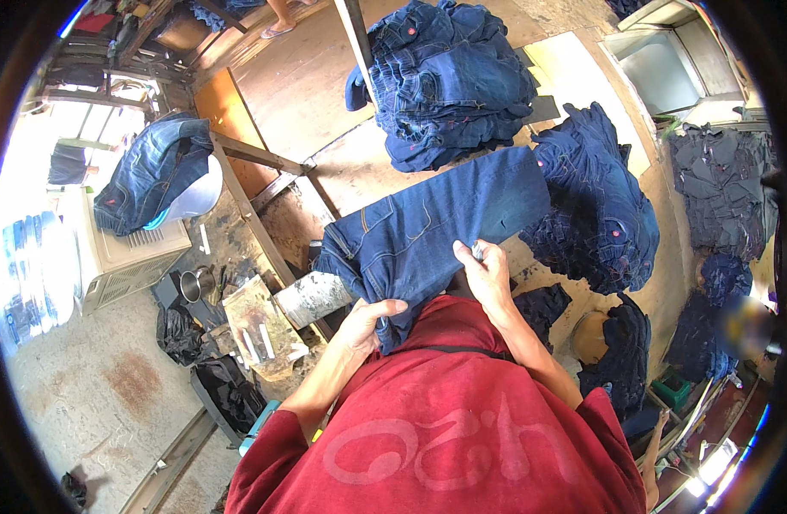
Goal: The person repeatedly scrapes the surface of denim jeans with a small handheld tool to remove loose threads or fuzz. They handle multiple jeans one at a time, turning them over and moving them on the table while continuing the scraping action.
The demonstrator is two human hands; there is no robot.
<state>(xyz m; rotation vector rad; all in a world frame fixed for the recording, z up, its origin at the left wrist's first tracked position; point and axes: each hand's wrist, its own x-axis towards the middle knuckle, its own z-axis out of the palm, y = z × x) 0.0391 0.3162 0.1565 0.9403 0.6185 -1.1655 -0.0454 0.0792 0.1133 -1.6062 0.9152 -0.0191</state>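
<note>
A pair of dark blue denim jeans is held out flat and slantwise, its gathered, creased upper end at the lower left and a broad, fairly straight end reaching to the upper right. Tan stitching outlines a pocket shape near the upper end, a short curved seam line shows farther along, and the cloth carries faintly paler patches and a small dark mark. Its near edge is bunched at the left hand and pinched at the right hand.
</note>
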